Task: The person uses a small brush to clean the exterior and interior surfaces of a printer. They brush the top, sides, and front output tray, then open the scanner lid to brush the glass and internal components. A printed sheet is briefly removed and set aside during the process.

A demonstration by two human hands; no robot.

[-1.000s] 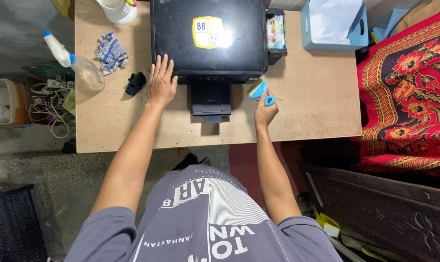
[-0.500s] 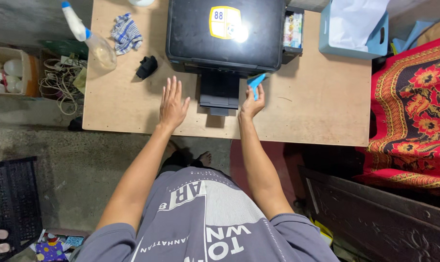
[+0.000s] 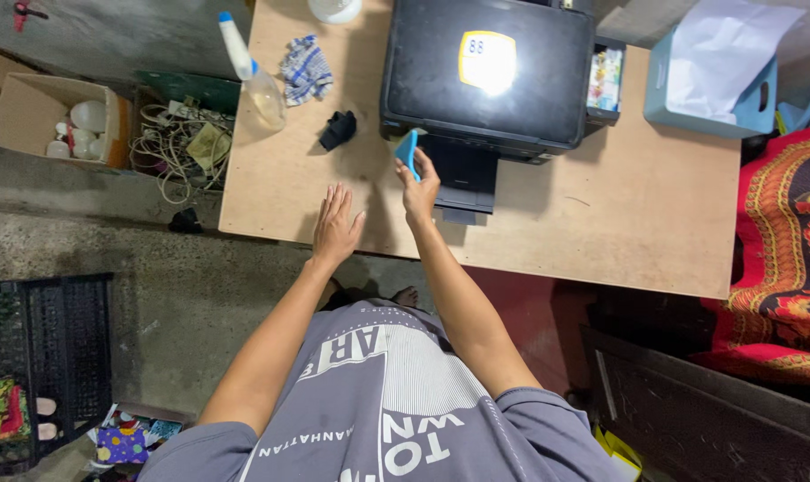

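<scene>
My right hand [image 3: 419, 189] pinches a small, flat blue cloth [image 3: 408, 150], its grip closed on it at the black printer's [image 3: 485, 76] front left corner. My left hand [image 3: 335, 228] lies open, flat on the table [image 3: 637, 214].

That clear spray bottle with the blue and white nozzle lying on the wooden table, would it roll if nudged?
Probably: the clear spray bottle lies on its side and looks rounded, though its nozzle may stop it. It looks like thin plastic, so likely light.
</scene>
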